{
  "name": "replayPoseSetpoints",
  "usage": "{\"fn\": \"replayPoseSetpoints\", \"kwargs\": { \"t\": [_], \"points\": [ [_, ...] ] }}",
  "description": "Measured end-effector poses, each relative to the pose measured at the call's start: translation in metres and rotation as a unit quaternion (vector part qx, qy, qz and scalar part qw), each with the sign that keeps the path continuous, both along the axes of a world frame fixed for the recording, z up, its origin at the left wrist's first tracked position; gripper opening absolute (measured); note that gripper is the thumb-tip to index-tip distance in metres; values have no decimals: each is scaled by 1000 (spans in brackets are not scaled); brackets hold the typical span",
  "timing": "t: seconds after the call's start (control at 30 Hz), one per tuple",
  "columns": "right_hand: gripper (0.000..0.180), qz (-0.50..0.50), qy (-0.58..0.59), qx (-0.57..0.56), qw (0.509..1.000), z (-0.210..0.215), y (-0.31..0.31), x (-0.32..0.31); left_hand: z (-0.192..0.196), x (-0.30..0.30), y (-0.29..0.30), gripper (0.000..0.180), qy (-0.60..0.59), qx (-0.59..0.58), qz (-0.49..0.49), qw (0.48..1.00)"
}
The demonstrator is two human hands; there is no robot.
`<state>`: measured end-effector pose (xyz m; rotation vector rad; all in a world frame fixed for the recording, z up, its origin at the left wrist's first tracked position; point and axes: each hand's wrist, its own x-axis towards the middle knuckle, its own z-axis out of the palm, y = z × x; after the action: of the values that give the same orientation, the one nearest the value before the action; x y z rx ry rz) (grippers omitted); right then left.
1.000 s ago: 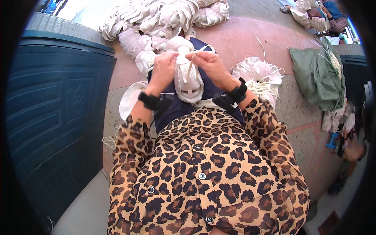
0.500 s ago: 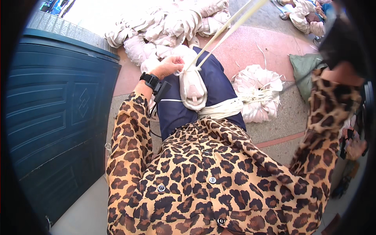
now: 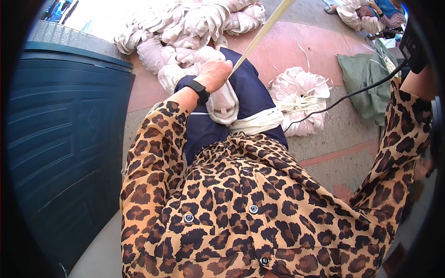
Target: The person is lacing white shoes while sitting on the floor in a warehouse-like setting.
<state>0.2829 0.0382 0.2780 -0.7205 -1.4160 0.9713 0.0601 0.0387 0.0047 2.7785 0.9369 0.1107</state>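
A white and pale pink shoe upper (image 3: 224, 103) lies on my lap between my thighs, its rounded end toward me. My left hand (image 3: 216, 74) is closed over its far end; the fingertips are hidden. From beside these knuckles a cream shoelace (image 3: 259, 37) runs taut up and right, out of the top edge. My right forearm (image 3: 416, 87) is raised at the far right, and the hand itself is out of sight beyond a black device (image 3: 414, 48) at the wrist. A hank of cream laces (image 3: 257, 121) lies across my right thigh.
Bundled pale shoe uppers (image 3: 185, 28) are heaped beyond my knees. Another tied bundle (image 3: 299, 99) sits on the floor to my right, near a green sack (image 3: 361, 78). A black cable (image 3: 345, 97) hangs across there. A blue panelled door (image 3: 69, 134) stands at left. Another person (image 3: 384, 11) is at the upper right.
My left hand has shifted right over the shoe upper and closed into a fist. My right arm has moved outward. The two separate lace strands now look like one taut line.
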Motion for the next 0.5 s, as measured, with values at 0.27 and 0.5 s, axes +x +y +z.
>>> {"fn": "replayPoseSetpoints", "kwargs": {
  "t": [0.27,0.5],
  "points": [
    [21,-54,0,-26,998,-6,3,46,-6,3,17,14,-3,-163,54,985],
    [20,-89,9,-29,996,-6,15,87,-12,6,37,11,38,-163,-30,985]
  ]
}}
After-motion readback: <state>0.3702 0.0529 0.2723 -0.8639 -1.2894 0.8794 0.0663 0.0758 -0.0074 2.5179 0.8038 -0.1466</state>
